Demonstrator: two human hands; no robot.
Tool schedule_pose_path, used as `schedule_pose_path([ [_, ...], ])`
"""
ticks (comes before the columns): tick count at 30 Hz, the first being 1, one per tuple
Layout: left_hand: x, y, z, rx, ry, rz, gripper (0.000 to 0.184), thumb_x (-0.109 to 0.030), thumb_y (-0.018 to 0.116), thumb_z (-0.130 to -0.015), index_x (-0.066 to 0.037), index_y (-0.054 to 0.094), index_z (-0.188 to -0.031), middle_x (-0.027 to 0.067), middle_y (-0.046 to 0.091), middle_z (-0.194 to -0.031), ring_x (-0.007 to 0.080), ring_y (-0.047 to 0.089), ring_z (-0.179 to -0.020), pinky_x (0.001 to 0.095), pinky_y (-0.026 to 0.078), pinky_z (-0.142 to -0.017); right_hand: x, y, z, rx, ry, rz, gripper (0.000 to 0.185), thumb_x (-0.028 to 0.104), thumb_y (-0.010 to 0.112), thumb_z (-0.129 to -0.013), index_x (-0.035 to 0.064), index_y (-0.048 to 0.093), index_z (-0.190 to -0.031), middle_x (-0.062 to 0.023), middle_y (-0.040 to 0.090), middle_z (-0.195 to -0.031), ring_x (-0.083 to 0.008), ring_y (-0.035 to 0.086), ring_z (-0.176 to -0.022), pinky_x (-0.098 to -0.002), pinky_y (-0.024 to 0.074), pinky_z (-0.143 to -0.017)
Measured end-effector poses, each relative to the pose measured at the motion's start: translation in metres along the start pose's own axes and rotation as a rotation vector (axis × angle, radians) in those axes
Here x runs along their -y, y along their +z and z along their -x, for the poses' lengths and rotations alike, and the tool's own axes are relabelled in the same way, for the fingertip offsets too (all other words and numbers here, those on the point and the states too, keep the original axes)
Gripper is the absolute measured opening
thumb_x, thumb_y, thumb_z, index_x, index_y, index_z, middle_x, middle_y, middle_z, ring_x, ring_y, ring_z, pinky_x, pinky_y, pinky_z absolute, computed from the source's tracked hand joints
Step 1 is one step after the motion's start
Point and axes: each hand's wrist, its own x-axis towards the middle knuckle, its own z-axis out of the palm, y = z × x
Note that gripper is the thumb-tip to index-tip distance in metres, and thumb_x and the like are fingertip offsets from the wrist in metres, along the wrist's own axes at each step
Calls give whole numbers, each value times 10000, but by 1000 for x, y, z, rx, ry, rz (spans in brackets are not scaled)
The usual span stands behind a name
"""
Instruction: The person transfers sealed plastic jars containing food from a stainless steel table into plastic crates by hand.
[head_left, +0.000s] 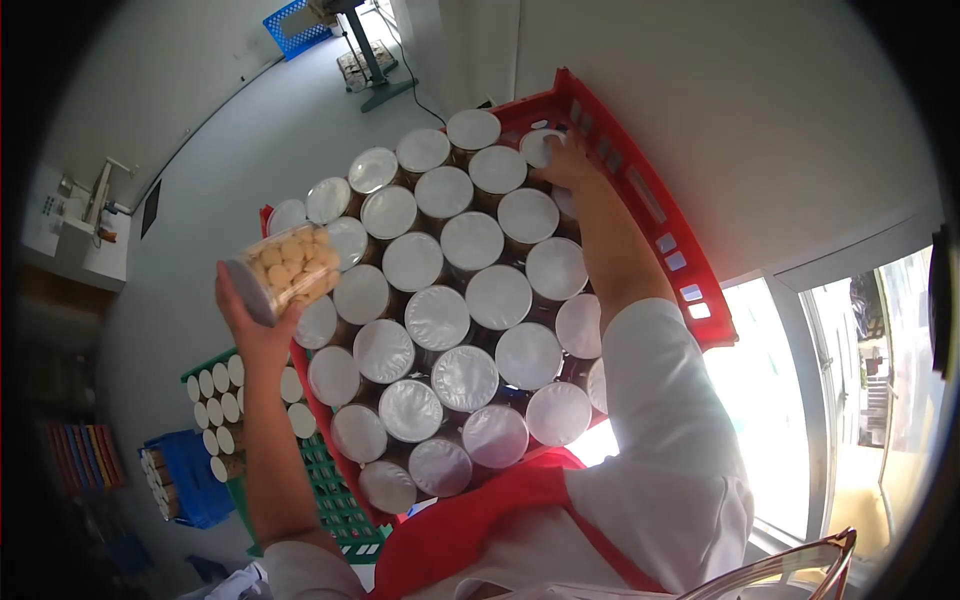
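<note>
Many jars with round silvery-white lids (472, 241) stand packed in rows in a red crate (640, 190). My left hand (258, 325) grips a clear jar of round, pale yellow biscuits (296, 264), held tilted on its side over the crate's left edge, its white end against my palm. My right hand (566, 162) reaches into the crate's far right corner, its fingers on a white-lidded jar (541, 148) there. The lower part of that jar is hidden by the crate and my hand.
A green crate (335, 490) with more white-lidded jars (221, 378) is at the lower left, beside a blue crate (200, 478). A wall (760, 130) runs along the right. A stand (375, 60) and a blue basket (298, 28) are on the floor farther off.
</note>
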Motion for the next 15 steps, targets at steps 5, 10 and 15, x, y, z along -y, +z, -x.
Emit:
schedule_pose_path([
  [5,-39,26,20,142,212,-100,1127,-212,807,-564,-111,86,-1425,236,215,-1403,415,282,-1258,482,290,-1024,86,-66,56,-113,-263,-476,764,354,731,-691,128,372,-1326,-192,261,-1400,-369,301,-1280,-468,319,-1005],
  [10,-78,48,28,461,264,19,1231,-266,837,-530,-121,10,-1430,321,130,-1408,444,302,-1246,491,335,-987,177,-125,192,43,-1130,-553,711,235,769,-640,148,436,-1263,-211,233,-1405,-389,368,-1229,-443,380,-977],
  [15,-91,51,32,741,175,346,1306,-229,848,-515,-190,-82,-1430,292,56,-1445,409,151,-1342,442,272,-1054,173,-133,225,383,-876,-452,678,249,798,-581,117,481,-1166,-207,251,-1385,-373,454,-1151,-402,453,-896],
])
